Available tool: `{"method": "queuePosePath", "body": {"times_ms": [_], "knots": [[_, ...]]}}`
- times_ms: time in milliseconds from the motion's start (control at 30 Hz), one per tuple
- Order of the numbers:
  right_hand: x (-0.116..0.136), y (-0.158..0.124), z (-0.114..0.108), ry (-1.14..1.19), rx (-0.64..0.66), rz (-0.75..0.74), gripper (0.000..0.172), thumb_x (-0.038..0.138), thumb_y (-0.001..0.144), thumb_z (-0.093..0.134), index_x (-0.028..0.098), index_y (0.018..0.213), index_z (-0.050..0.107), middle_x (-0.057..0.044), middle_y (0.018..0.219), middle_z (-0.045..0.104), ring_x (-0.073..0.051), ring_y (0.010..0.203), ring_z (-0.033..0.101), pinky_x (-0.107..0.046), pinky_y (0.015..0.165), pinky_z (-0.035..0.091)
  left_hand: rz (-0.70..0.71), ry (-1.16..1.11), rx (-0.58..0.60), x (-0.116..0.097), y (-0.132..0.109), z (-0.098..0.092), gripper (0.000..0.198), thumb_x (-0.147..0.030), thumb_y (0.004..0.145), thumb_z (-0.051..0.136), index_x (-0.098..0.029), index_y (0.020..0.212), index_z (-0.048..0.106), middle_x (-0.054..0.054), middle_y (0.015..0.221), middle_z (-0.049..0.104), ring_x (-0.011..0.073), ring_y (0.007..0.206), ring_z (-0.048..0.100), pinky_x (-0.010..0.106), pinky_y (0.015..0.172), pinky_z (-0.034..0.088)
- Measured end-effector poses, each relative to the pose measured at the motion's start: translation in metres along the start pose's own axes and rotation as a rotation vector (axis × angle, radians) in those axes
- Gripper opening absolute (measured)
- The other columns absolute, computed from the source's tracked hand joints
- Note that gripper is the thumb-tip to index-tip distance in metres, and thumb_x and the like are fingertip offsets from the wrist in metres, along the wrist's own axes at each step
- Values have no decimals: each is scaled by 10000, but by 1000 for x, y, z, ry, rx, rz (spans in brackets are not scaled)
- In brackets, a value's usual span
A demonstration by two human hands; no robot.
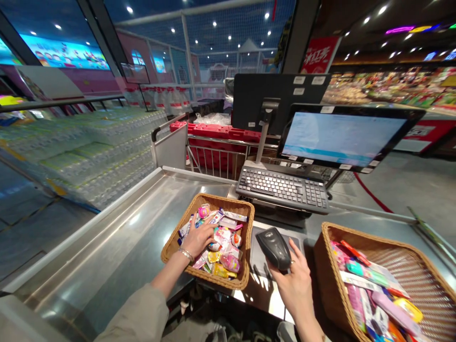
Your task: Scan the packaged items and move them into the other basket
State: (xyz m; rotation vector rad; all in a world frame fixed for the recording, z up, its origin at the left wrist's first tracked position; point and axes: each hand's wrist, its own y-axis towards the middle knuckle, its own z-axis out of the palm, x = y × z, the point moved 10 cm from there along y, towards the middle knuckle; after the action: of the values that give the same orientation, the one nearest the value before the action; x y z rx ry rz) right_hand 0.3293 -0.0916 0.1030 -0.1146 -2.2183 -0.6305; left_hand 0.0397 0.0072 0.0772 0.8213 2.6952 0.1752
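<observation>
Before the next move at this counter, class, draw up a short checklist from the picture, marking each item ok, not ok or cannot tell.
1. Scanner held in the right hand: ok.
2. Scanner over the left basket: not ok; it is between the two baskets.
3. Left hand inside the left basket: ok.
4. Left hand gripping one of the packaged items: cannot tell.
5. Monitor lit: ok.
</observation>
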Motion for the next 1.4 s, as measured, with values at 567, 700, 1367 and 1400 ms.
{"method": "queuePosePath", "body": {"times_ms": [567, 700, 1367, 1400], "knots": [[1, 0, 5, 11, 27, 13, 301, 446, 755, 647, 209, 920, 734, -131, 1165, 680, -333, 1296, 478, -528, 1011, 404, -525, 89, -17, 47, -26, -10, 333, -596, 841, 560, -329, 965, 715, 18, 1088, 728, 282, 1099, 605, 581, 1085, 193], [1, -1, 6, 15, 36, 13, 307, 448, 755, 649, 211, 932, 731, -127, 1178, 676, -327, 1304, 473, -523, 1019, 396, -512, 106, 170, 43, -21, 12, 457, -689, 766, 583, -358, 1045, 729, 52, 1097, 697, 316, 1093, 565, 533, 985, 307], [2, 0, 0, 15, 16, -12, 271, 412, 751, 657, 214, 924, 723, -119, 1160, 683, -329, 1302, 469, -520, 1017, 408, -170, 71, 22, 5, -9, 17, 371, -446, 635, 830, -354, 981, 734, 28, 1369, 601, 372, 1377, 376, 687, 1133, -82], [2, 1, -1, 14, 10, -17, 268, 411, 750, 657, 211, 918, 722, -119, 1153, 686, -330, 1299, 472, -520, 1015, 411, -155, 85, 2, 2, -6, 13, 365, -434, 655, 820, -359, 1000, 729, 27, 1379, 593, 370, 1388, 362, 687, 1131, -99]]}}
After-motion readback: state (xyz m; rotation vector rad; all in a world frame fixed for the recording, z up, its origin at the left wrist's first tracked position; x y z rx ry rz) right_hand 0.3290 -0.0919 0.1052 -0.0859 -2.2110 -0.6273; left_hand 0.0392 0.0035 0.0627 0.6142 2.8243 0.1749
